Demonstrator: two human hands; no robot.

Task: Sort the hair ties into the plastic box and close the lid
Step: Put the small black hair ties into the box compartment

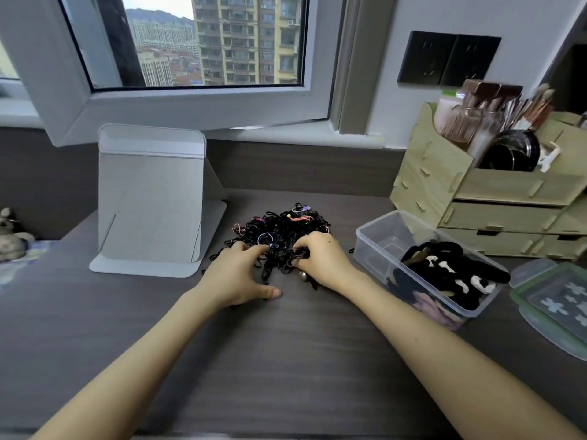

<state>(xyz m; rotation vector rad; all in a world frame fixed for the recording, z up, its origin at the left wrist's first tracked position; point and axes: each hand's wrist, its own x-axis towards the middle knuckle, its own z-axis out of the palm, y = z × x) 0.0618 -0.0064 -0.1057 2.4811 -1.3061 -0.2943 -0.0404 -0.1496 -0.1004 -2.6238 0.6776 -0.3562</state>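
Observation:
A heap of small hair ties [279, 230], mostly black with a few coloured ones, lies on the dark desk. My left hand [236, 274] curls around the heap's near left side, thumb flat on the desk. My right hand [320, 258] grips a clump of black ties at the heap's near right side. To the right stands the clear plastic box [378, 239], open, with larger black scrunchies and ties in its near half. Its green-rimmed lid [556, 306] lies flat on the desk at the far right.
A grey folding stand [152, 201] is upright left of the heap. A wooden drawer organiser [495, 198] with brushes stands behind the box. An open window sash [178, 106] hangs over the desk's back. A stray tie [351, 250] lies near the box.

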